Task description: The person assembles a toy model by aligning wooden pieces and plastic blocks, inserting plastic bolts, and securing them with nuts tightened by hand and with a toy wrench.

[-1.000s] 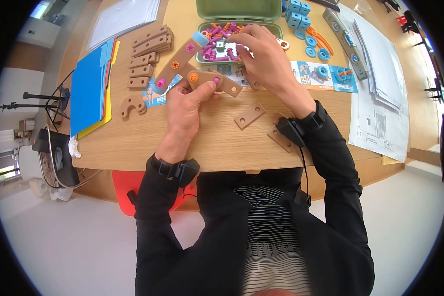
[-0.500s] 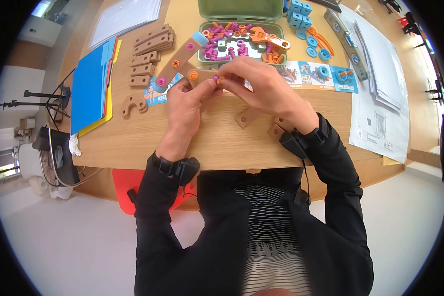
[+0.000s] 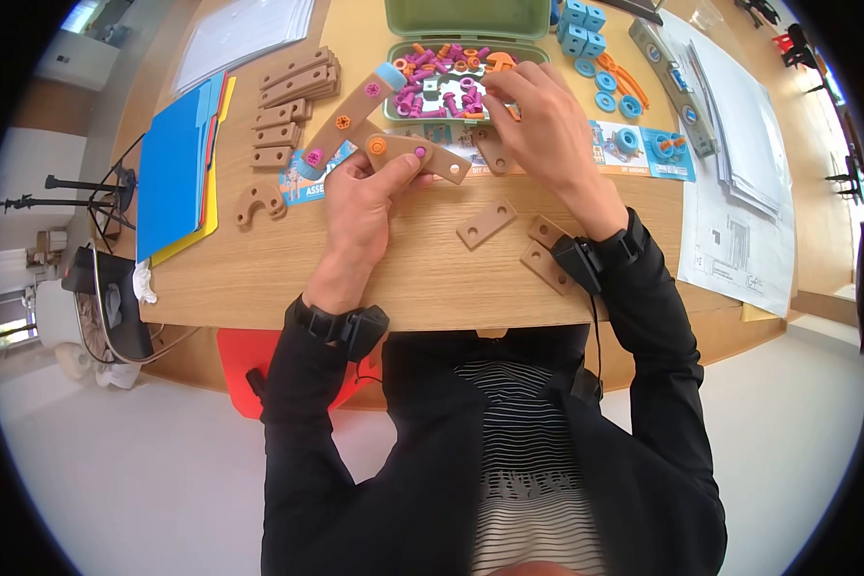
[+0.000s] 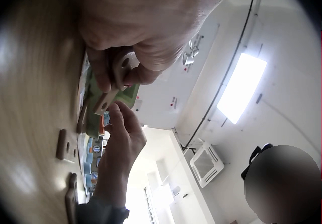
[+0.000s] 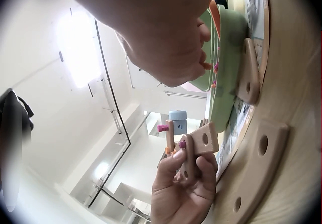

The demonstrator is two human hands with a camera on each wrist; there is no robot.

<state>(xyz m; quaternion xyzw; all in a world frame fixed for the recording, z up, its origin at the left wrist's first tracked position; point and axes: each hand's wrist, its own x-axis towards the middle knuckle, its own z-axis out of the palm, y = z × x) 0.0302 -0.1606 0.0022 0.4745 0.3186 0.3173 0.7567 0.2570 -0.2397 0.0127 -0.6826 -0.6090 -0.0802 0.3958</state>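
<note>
My left hand [image 3: 360,216] grips a brown toy strip assembly [image 3: 448,167], thumb beside a purple bolt [image 3: 420,153] in one strip. An orange fastener [image 3: 376,146] sits farther along. Behind it, a longer brown strip [image 3: 357,108] carries purple and orange fasteners and a light-blue block [image 3: 390,75] at its end. Over the right part of the green box [image 3: 391,112] is my right hand [image 3: 547,125], fingers bent. The right wrist view shows a small orange piece [image 5: 207,66] pinched at its fingertips. Purple bolts [image 3: 411,101] and orange parts lie in the box.
Loose brown strips [image 3: 487,224] lie near the front and beside the box. Brown strips [image 3: 298,79] are stacked at left, near a hook-shaped piece [image 3: 259,204] and blue folders [image 3: 175,173]. Blue blocks [image 3: 582,38], rings [image 3: 605,100] and papers [image 3: 739,144] are at right.
My right hand came from the box to the purple bolt with a small orange piece, then moved back up and right over the box. The left hand stays nearly still with the assembly.
</note>
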